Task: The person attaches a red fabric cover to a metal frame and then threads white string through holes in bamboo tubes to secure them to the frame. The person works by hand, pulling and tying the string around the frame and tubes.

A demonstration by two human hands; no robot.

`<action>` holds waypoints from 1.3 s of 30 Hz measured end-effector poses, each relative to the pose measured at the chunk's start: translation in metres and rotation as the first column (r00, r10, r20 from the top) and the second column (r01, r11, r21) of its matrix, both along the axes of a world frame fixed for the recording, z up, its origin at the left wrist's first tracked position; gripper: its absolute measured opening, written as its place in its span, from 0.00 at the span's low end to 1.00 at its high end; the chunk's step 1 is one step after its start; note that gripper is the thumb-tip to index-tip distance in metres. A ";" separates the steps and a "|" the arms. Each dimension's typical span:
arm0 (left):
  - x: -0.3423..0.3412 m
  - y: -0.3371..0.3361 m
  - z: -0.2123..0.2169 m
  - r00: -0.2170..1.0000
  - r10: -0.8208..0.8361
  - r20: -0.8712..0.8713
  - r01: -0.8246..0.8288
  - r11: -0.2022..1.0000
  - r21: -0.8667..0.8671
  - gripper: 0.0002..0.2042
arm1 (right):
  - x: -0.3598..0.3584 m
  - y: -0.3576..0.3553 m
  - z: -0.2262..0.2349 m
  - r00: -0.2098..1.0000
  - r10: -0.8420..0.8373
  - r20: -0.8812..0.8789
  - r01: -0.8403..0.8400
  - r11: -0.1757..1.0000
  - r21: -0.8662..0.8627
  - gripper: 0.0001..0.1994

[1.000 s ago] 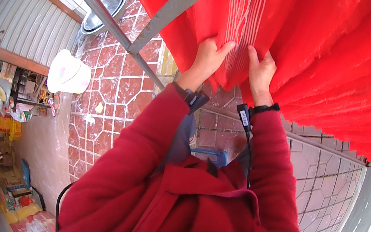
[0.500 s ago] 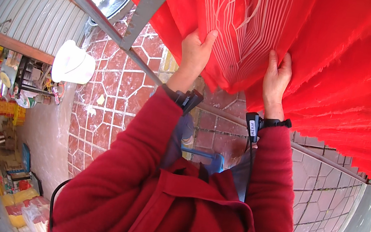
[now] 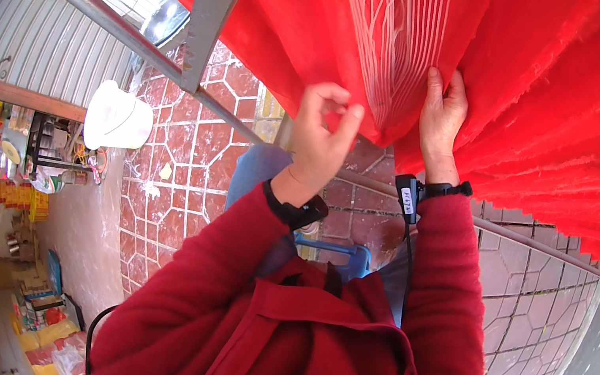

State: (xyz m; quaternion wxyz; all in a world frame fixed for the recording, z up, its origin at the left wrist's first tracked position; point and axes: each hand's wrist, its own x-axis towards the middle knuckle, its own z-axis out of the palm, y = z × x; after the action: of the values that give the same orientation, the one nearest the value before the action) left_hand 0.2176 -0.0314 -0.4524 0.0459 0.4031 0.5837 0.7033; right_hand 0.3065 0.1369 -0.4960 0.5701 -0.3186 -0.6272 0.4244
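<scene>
The cloth [image 3: 538,109] is held at its edge by the right hand [image 3: 442,120], toward two o'clock. The left hand [image 3: 326,132] is loosely curled toward twelve, a narrow gap left between thumb and forefinger; whether the cloth is touched by it cannot be told. The field from eleven to three is filled by the red cloth, crossed at twelve by white threads [image 3: 431,26]. A bar [image 3: 99,7] is seen at ten, a white bucket [image 3: 118,119] at nine.
</scene>
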 end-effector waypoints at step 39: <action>-0.005 0.091 0.031 0.886 -0.229 -0.404 -0.053 0.815 -0.577 0.27 | 0.015 -0.005 0.011 0.982 -0.177 0.059 0.175 0.984 0.046 0.08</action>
State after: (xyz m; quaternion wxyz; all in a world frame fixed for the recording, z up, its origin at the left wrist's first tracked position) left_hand 0.2129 0.0599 -0.4211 0.0602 0.5510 0.7417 0.3777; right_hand 0.3216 0.1318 -0.4852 0.5916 -0.3744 -0.6229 0.3492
